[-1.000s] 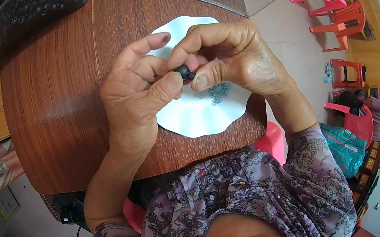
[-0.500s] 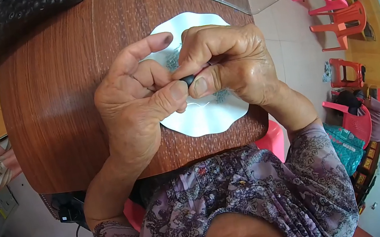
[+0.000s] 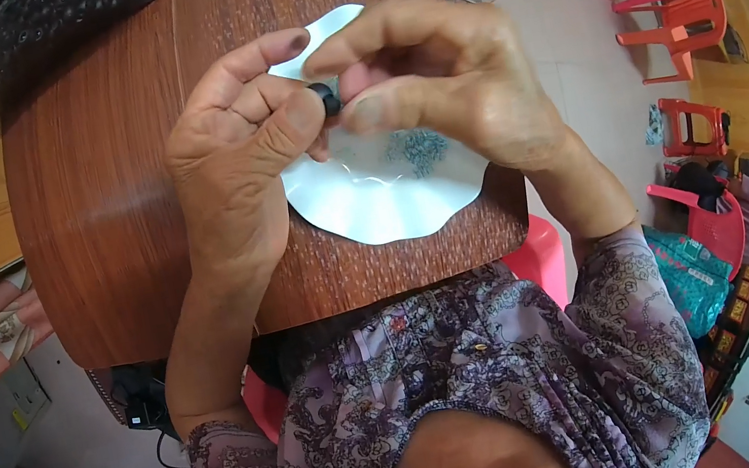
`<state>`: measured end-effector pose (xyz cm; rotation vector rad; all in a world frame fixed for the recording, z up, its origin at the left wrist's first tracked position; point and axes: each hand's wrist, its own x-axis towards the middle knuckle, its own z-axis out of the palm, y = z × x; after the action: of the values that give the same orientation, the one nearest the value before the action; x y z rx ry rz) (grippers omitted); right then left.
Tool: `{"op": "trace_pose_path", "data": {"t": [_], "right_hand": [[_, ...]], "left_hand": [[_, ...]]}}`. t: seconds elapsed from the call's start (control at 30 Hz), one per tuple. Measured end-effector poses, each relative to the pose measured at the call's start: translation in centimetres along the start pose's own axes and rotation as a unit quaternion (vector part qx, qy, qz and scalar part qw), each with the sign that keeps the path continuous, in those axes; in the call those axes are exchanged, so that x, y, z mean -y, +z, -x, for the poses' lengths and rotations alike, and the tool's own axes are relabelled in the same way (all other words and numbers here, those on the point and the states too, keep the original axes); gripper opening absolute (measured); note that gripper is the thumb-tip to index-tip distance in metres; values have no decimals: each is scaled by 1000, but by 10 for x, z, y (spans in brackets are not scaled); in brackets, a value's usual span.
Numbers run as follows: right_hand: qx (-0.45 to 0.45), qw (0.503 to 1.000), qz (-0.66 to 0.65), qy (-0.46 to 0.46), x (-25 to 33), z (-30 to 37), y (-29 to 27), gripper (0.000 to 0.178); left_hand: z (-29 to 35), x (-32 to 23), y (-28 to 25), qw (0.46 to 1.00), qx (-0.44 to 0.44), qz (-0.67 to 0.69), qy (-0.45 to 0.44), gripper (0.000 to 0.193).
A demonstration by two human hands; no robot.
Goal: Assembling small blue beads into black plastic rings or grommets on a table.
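The left hand (image 3: pixel 231 159) pinches a small, rounded black piece (image 3: pixel 328 99) in its fingers above the scalloped white plate (image 3: pixel 382 221); the right hand (image 3: pixel 479 85) curls narrowly beside it, whether gripping anything I cannot tell. A slackened pinch could drop it among the plate's tiny blue-grey bits (image 3: pixel 421 151).

Black piece (image 3: pixel 328 98), white plate (image 3: pixel 371 214), brown table (image 3: pixel 116 219) (wood-grained), purple patterned blouse (image 3: pixel 491 354).

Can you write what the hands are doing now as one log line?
left hand: holds black piece | right hand: close to it, contact unclear | plate: below hands, small bits on it
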<state>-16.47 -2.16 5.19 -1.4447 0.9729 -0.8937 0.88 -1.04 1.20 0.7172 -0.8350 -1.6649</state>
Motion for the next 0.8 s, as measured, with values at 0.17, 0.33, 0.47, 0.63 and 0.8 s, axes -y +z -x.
{"op": "trace_pose_path", "data": {"t": [0.17, 0.33, 0.47, 0.63, 0.8], "right_hand": [[-88, 995, 26, 30, 14, 21, -20, 19], [-82, 996, -3, 26, 2, 42, -37, 12], [-106, 994, -11, 18, 0, 50, -47, 11], [-108, 994, -19, 1, 3, 51, -50, 11], [-114, 993, -7, 9, 3, 57, -51, 11]], "left_hand": [[11, -16, 1, 998, -30, -53, 30, 17], [16, -61, 6, 976, -57, -189, 95, 18], [-21, -113, -12, 883, -147, -377, 239, 12], [-94, -168, -58, 795, -198, -478, 317, 9], [-135, -173, -83, 742, -205, -579, 267, 12]]}}
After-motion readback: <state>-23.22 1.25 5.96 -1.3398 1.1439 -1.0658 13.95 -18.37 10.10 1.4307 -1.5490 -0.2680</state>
